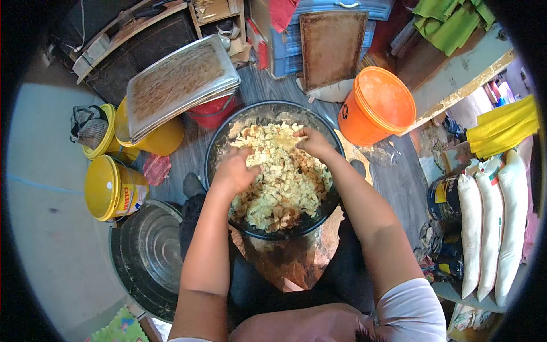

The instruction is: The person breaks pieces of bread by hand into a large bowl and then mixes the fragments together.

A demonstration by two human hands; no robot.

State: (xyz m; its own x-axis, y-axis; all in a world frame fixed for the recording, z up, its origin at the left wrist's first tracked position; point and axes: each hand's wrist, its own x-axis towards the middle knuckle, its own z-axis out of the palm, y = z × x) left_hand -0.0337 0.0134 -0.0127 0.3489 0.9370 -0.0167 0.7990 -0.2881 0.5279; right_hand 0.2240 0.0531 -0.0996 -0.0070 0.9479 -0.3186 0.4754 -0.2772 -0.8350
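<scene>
A round dark basin (pixel 333 214) stands in front of me between my legs. Pale yellow, crumbled pieces (pixel 279 188), some browned, fill much of it. My left hand (pixel 235 170) is over the left part of the pile, its thumb and fingers apart and the fingertips at the pieces. On the upper right of the pile, my right hand (pixel 312 142) has its fingers curled at a flat yellowish piece (pixel 288 141); whether it grips that piece is unclear.
Stacked metal trays (pixel 182 80) rest on buckets at the upper left. An orange bucket (pixel 384 105) stands beyond the basin's right side. A large empty tub (pixel 151 251) and a yellow bucket (pixel 108 188) are left. White sacks (pixel 489 228) stand right.
</scene>
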